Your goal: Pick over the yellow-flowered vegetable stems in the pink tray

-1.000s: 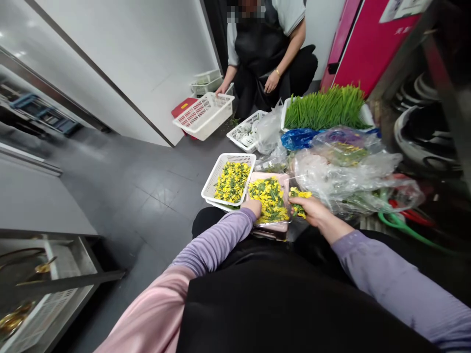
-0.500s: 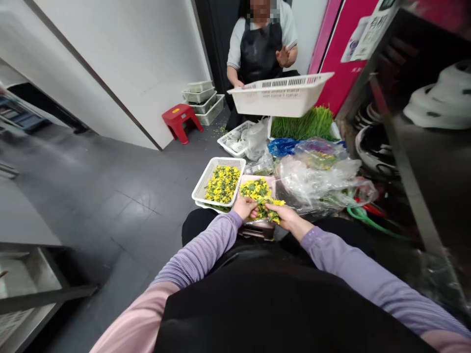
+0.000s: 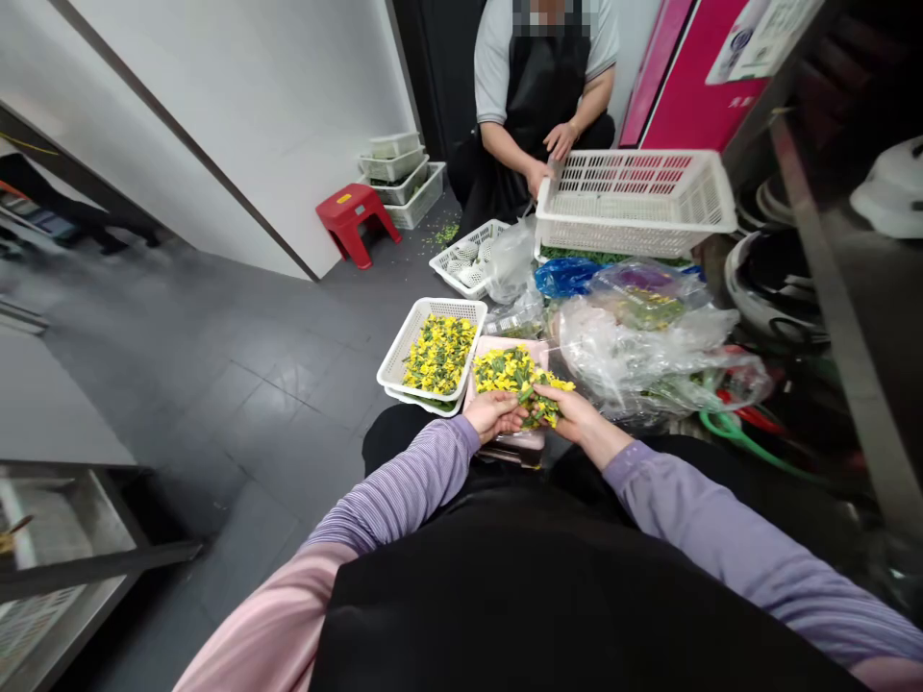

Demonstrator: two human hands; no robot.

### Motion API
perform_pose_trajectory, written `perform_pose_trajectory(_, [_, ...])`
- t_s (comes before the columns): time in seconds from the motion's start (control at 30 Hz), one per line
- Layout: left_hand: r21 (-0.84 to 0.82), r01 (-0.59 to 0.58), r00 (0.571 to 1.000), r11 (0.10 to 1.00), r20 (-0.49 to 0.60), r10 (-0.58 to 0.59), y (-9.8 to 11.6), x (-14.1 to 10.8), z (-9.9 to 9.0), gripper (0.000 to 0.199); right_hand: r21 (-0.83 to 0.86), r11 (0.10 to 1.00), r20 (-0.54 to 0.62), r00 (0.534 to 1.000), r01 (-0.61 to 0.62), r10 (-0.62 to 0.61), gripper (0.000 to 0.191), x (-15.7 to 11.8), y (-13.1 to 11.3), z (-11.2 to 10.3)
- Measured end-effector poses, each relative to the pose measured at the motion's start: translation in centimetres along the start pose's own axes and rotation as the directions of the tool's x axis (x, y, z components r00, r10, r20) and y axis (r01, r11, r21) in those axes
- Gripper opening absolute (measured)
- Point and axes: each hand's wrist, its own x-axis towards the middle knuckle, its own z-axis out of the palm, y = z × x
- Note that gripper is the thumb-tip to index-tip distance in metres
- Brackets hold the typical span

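Observation:
Yellow flowers with green stems (image 3: 503, 368) lie heaped on a pink tray (image 3: 535, 348) in front of me. My right hand (image 3: 581, 421) is closed on a bunch of these flowers at the heap's right side. Close beside it, my left hand (image 3: 493, 415) has its fingers pinched at the near edge of the heap, touching green stems; exactly what is between the fingertips is too small to make out. To the left stands a white basket (image 3: 390, 370) filled with more yellow flowers (image 3: 439, 354), resting on another container.
A co-worker (image 3: 552, 86) sits opposite, holding a large white basket (image 3: 635, 231) over greens. Plastic bags (image 3: 612, 346) lie at right, near green-handled scissors (image 3: 735, 432). A red stool (image 3: 355, 213) and stacked baskets (image 3: 422, 197) stand by the wall.
The co-worker's large white basket has come down and right, onto the upright greens, and both their hands are now at its left end. My hands stay at the flower heap, slightly shifted.

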Motion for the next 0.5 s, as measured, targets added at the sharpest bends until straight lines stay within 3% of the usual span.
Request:
perform_pose_trajectory(0.2, [-0.015,0.026,0.999,1.0,0.025,-0.025,-0.2,0.6,-0.7,0.01,-0.002,0.995,-0.013,0.995,0.103,-0.103,0.007,0.5,0.3,0.4])
perform_pose_trajectory(0.37, [-0.008,-0.011,0.999,1.0,-0.049,0.011,-0.3,0.8,-1.0,0.01,-0.033,0.987,-0.094,0.983,0.156,-0.158,0.015,0.9,0.8,0.8])
perform_pose_trajectory(0.5, [0.025,-0.041,0.995,0.999,-0.088,0.043,-0.4,0.5,-0.7,0.012,-0.007,0.989,-0.085,0.985,0.15,-0.15,0.014,0.8,1.4,1.0])
